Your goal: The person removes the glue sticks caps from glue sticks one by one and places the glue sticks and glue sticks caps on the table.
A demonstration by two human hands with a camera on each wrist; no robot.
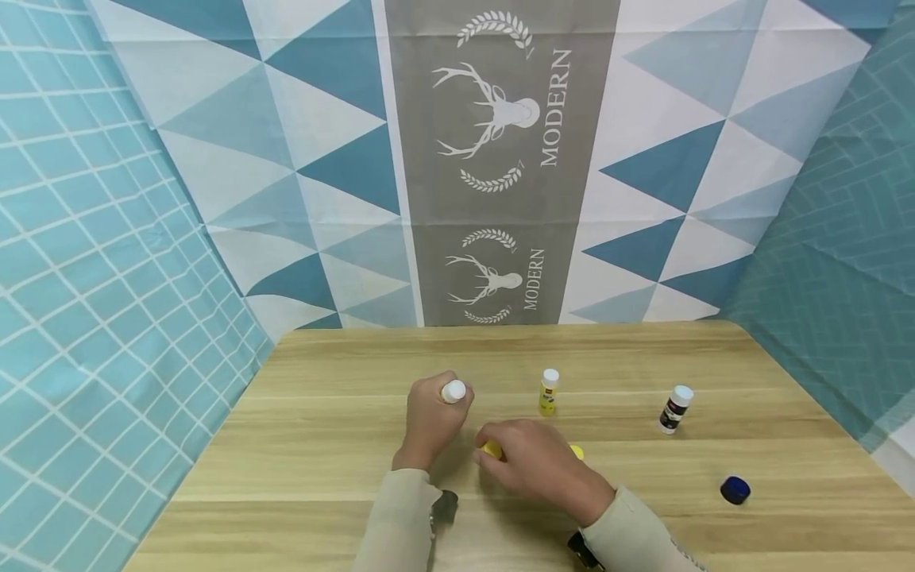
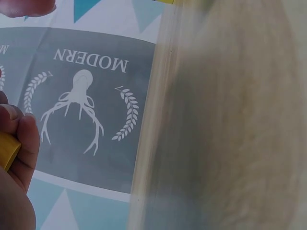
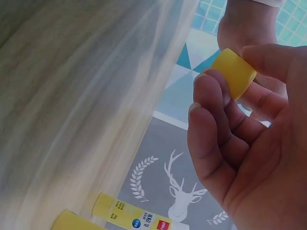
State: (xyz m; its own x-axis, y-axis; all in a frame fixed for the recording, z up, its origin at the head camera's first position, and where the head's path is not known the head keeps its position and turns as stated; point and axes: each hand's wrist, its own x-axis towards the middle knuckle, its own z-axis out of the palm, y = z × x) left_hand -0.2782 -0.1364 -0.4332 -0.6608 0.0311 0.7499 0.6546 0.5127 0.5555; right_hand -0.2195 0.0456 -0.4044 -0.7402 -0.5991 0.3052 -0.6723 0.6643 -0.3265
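Observation:
My left hand point(image 1: 434, 417) grips a glue stick whose white top point(image 1: 453, 391) sticks up above the fist; its yellow end point(image 2: 7, 149) shows in the left wrist view. Just right and nearer, my right hand point(image 1: 539, 461) pinches a small yellow cap point(image 3: 234, 73) between thumb and fingers. The two hands are close together but apart. A yellow glue stick with a white cap point(image 1: 549, 391) stands upright on the table beyond the right hand. Behind that hand another yellow piece point(image 1: 576, 452) is mostly hidden.
To the right stands a bottle with a white cap and black label point(image 1: 675, 410). A dark blue cap point(image 1: 735, 490) lies nearer the right edge of the wooden table point(image 1: 307, 445). Patterned cloth point(image 1: 500, 183) hangs behind the table's far edge.

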